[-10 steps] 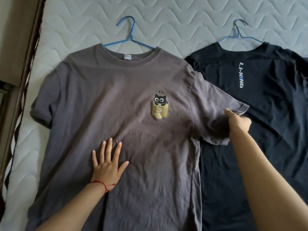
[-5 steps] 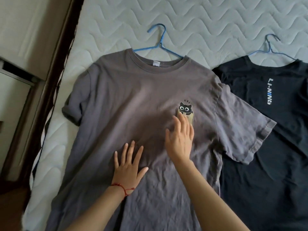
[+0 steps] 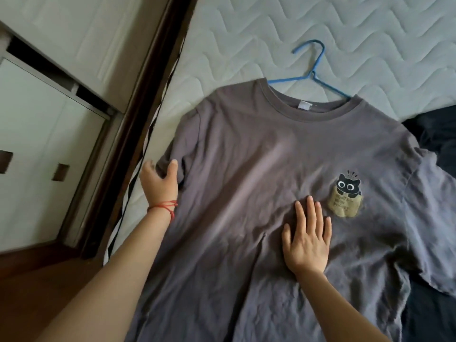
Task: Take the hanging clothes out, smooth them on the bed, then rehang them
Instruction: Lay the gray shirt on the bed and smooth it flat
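Note:
A grey T-shirt [image 3: 259, 169] with a cat print lies face up on the quilted bed [image 3: 370, 40], still on a blue hanger [image 3: 312, 75] whose hook sticks out past the collar. My left hand [image 3: 160, 178], with a red string at the wrist, grips the folded-under left sleeve at the shirt's edge, thumb on top of the cloth. My right hand [image 3: 307, 243] presses flat on the shirt's chest, fingers straight, just left of the cat print. A dark navy T-shirt [image 3: 439, 139] lies to the right, partly under the grey one's sleeve.
The bed's dark wooden side rail [image 3: 138, 124] runs diagonally at the left. Beyond it stand white cabinet doors [image 3: 37, 144] with square cut-out handles, and wooden floor [image 3: 37, 280] shows at the lower left.
My left hand left the shirt's middle and moved left to take hold of the left sleeve. My right hand stayed flat on the chest. The view swung left, hiding most of the navy shirt.

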The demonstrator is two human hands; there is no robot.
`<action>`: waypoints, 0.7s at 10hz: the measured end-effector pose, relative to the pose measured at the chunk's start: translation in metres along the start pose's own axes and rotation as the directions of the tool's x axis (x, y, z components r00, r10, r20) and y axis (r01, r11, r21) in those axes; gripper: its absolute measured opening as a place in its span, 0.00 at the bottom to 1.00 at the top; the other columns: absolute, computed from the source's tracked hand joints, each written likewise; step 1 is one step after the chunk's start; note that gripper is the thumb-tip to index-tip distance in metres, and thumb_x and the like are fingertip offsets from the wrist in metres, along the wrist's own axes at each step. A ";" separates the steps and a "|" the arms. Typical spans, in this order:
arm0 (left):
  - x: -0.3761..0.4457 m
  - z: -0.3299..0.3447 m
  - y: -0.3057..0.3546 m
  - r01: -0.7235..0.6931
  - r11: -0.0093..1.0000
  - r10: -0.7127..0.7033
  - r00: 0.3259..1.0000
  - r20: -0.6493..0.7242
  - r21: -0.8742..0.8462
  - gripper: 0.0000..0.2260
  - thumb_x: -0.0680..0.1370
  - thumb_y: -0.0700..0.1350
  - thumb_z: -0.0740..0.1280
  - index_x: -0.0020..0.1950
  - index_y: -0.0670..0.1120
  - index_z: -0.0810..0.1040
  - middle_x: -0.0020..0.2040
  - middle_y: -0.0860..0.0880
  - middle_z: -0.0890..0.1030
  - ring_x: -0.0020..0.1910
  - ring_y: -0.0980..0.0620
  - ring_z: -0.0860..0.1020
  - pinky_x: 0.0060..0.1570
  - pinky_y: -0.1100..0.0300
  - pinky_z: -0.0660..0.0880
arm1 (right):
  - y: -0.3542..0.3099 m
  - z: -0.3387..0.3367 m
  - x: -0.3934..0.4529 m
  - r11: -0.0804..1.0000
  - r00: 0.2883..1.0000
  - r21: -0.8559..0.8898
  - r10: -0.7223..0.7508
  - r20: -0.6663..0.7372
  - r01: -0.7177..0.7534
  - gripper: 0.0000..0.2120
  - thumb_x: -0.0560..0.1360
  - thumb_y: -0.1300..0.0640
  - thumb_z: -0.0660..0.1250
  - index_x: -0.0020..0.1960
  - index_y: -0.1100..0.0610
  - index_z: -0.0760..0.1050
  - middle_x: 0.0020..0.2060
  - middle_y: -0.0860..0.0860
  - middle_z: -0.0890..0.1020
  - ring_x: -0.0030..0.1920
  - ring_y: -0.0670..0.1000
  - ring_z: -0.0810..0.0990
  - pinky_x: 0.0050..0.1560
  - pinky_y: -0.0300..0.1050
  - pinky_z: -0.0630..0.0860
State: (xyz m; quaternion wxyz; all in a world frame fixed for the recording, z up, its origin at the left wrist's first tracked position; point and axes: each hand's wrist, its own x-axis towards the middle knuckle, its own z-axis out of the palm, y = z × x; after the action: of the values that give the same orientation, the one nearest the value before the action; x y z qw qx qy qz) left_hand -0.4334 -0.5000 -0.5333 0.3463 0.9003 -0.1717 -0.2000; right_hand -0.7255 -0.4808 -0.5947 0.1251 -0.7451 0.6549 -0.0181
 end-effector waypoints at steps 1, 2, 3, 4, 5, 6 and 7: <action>0.016 0.009 0.012 0.185 0.978 -0.176 0.980 0.095 -0.094 0.21 0.74 0.47 0.68 0.58 0.32 0.74 0.57 0.34 0.78 0.58 0.40 0.77 0.51 0.54 0.72 | -0.002 0.002 0.001 1.000 1.000 -0.006 0.001 -0.009 -0.001 0.27 0.72 0.48 0.52 0.70 0.56 0.63 0.71 0.57 0.66 0.72 0.55 0.58 0.74 0.46 0.41; -0.009 0.019 0.032 0.063 0.995 -0.039 0.956 0.291 -0.072 0.13 0.74 0.47 0.68 0.44 0.35 0.80 0.40 0.40 0.82 0.42 0.51 0.78 0.36 0.63 0.66 | -0.002 0.002 0.002 1.000 1.000 -0.024 0.003 -0.011 -0.003 0.28 0.72 0.48 0.52 0.70 0.55 0.61 0.71 0.57 0.66 0.72 0.55 0.58 0.74 0.47 0.41; -0.043 0.023 0.042 -0.012 0.987 0.087 0.877 0.473 -0.161 0.17 0.76 0.54 0.61 0.40 0.42 0.81 0.28 0.57 0.76 0.28 0.64 0.72 0.30 0.69 0.67 | -0.003 0.001 0.002 0.999 1.000 -0.033 0.001 -0.020 -0.002 0.27 0.72 0.48 0.52 0.70 0.55 0.61 0.71 0.57 0.65 0.72 0.55 0.57 0.74 0.47 0.41; -0.044 0.022 0.029 0.052 0.975 0.011 0.959 0.283 -0.215 0.15 0.79 0.50 0.58 0.50 0.45 0.82 0.41 0.50 0.83 0.39 0.63 0.78 0.40 0.72 0.72 | -0.003 0.002 0.003 0.999 1.000 -0.036 0.003 -0.022 -0.004 0.28 0.72 0.48 0.52 0.70 0.55 0.61 0.71 0.57 0.65 0.72 0.55 0.57 0.74 0.46 0.40; -0.031 0.024 0.012 0.046 0.996 -0.041 0.997 0.062 -0.077 0.13 0.77 0.46 0.62 0.55 0.39 0.79 0.54 0.40 0.81 0.54 0.45 0.78 0.52 0.59 0.71 | -0.002 0.003 0.003 0.999 1.000 -0.036 0.002 -0.025 -0.003 0.28 0.72 0.48 0.52 0.70 0.55 0.62 0.71 0.57 0.66 0.72 0.55 0.58 0.74 0.46 0.40; -0.021 0.034 0.015 0.036 0.998 -0.026 0.986 0.167 -0.056 0.15 0.76 0.47 0.64 0.58 0.38 0.77 0.55 0.40 0.80 0.56 0.44 0.77 0.54 0.58 0.70 | -0.002 0.003 0.003 0.999 1.000 -0.033 -0.001 -0.028 0.000 0.28 0.72 0.48 0.53 0.70 0.56 0.62 0.71 0.57 0.66 0.72 0.56 0.58 0.74 0.47 0.41; -0.009 0.043 0.032 0.104 0.989 -0.069 0.952 0.299 -0.102 0.19 0.75 0.50 0.66 0.59 0.39 0.75 0.50 0.44 0.79 0.53 0.45 0.78 0.56 0.53 0.73 | -0.002 0.003 0.002 0.999 1.000 -0.036 0.002 -0.016 -0.003 0.28 0.72 0.47 0.52 0.71 0.55 0.60 0.72 0.56 0.65 0.72 0.55 0.57 0.74 0.47 0.40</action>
State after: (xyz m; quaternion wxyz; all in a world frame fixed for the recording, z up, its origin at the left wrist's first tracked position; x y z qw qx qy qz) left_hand -0.4669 -0.5426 -0.5384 0.3597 0.8453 -0.1700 -0.3566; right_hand -0.7230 -0.4820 -0.5978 0.1063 -0.7462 0.6570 -0.0121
